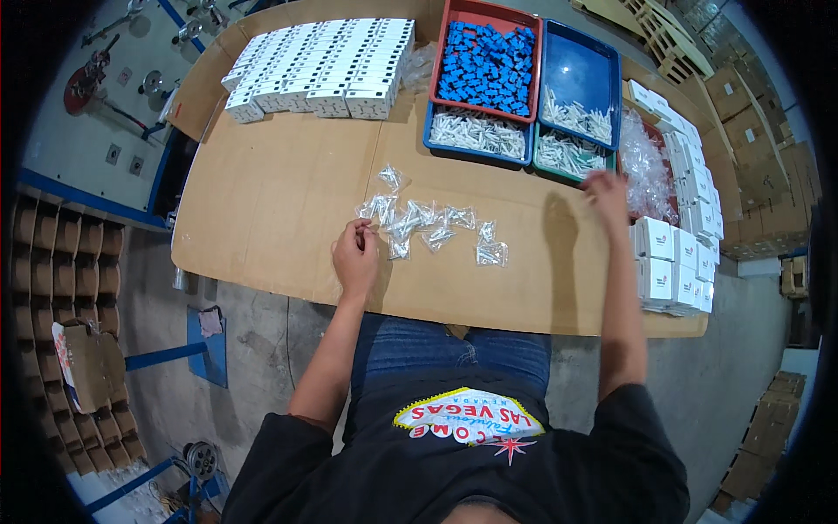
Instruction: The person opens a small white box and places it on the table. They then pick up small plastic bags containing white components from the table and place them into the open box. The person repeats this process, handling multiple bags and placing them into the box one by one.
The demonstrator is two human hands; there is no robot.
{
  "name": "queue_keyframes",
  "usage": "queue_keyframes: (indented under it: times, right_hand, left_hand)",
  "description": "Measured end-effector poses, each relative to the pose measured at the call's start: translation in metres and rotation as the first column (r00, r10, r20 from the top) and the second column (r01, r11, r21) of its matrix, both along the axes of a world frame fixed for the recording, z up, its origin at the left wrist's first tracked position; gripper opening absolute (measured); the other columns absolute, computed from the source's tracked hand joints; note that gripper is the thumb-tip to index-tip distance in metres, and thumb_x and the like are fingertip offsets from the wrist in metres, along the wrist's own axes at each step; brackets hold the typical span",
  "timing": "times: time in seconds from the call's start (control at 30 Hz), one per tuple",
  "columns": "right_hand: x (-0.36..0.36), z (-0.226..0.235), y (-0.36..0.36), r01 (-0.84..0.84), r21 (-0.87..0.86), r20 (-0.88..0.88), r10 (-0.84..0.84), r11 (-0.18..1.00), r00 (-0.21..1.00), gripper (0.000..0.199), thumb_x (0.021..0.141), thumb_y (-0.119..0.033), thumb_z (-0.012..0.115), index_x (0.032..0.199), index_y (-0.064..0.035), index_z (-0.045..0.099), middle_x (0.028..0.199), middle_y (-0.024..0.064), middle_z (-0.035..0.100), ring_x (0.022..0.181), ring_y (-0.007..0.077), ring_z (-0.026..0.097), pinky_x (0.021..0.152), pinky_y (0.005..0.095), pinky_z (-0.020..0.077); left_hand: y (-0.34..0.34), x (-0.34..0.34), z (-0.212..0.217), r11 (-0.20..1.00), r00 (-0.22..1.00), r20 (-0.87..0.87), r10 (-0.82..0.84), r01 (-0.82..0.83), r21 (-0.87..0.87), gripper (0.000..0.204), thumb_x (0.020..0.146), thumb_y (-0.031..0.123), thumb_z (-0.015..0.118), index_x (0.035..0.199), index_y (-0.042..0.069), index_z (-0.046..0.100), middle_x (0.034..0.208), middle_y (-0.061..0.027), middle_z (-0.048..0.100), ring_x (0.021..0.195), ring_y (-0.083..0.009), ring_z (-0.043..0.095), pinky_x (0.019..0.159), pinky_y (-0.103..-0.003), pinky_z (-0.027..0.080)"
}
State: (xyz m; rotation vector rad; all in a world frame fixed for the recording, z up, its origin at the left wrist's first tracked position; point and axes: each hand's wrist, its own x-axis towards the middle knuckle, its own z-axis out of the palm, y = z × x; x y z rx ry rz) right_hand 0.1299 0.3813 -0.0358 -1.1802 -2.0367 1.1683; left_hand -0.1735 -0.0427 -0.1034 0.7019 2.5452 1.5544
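My left hand (356, 259) is over the cardboard tabletop, its fingers curled together beside a loose group of small clear bags (401, 218) with pale slender parts inside. Whether anything is between those fingers is hidden. Motion blurs my right hand (607, 199), raised near the front edge of the green tray (559, 173); its fingers cannot be read. White slender pieces (569, 150) lie in that tray. To its left, a blue tray (476, 157) carries more white pieces (480, 131). Blue plastic parts (487, 65) fill the red tray (534, 87) behind.
Rows of small white boxes (327, 65) stand at the back left. Another blue tray (580, 52) sits at the back right, with white pieces along its near side. Crumpled clear plastic bags (648, 166) and stacked white boxes (668, 262) line the right side of the cardboard-covered table (262, 192).
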Motion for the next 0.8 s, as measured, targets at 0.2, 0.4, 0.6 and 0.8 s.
queue_keyframes:
  times: [0.2,0.4,0.6,0.8]
  right_hand:
    - [-0.054,-0.03,-0.184,-0.165,0.067,0.06,0.161,0.984,0.985,0.023,0.092,-0.004,0.065,0.114,-0.0045,0.071,0.11,0.0113,0.071,0.09,0.0234,0.069,0.078,0.035,0.0568]
    - [-0.073,-0.013,-0.194,-0.478,0.395,0.197,0.436,0.784,0.878,0.031,0.084,0.001,0.064,0.111,-0.0109,0.073,0.118,0.0069,0.069,0.116,0.0295,0.059,0.099,0.0412,0.0479]
    - [-0.05,-0.003,-0.182,-0.523,0.353,0.357,0.405,0.776,0.842,0.029,0.086,-0.005,0.065,0.113,-0.0132,0.074,0.106,0.0068,0.066,0.11,0.0281,0.059,0.097,0.0421,0.0448]
    - [-0.039,0.001,-0.188,-0.423,0.264,0.455,0.275,0.867,0.847,0.029,0.09,-0.015,0.07,0.119,-0.013,0.072,0.1,0.009,0.063,0.106,0.028,0.057,0.094,0.0423,0.0449]
  left_hand:
    - [0.003,0.0,0.0,0.999,0.999,-0.021,-0.037,0.036,-0.016,0.016,0.094,0.015,0.065,0.107,0.009,0.071,0.083,-0.0008,0.072,0.067,-0.016,0.06,0.081,-0.034,0.043]
    - [0.002,-0.002,-0.001,0.999,0.999,0.011,-0.044,0.044,-0.03,0.017,0.095,0.016,0.064,0.108,0.009,0.071,0.084,-0.0006,0.073,0.07,-0.0154,0.062,0.084,-0.033,0.042]
    - [0.003,-0.001,-0.004,0.999,0.999,0.011,-0.036,0.036,-0.008,0.017,0.095,0.017,0.064,0.108,0.009,0.071,0.084,-0.0007,0.073,0.071,-0.0169,0.062,0.084,-0.034,0.043]
    - [0.002,0.002,-0.002,1.0,1.0,-0.017,-0.017,0.016,-0.023,0.016,0.094,0.017,0.065,0.107,0.009,0.071,0.082,-0.0005,0.071,0.069,-0.0163,0.061,0.084,-0.034,0.043]
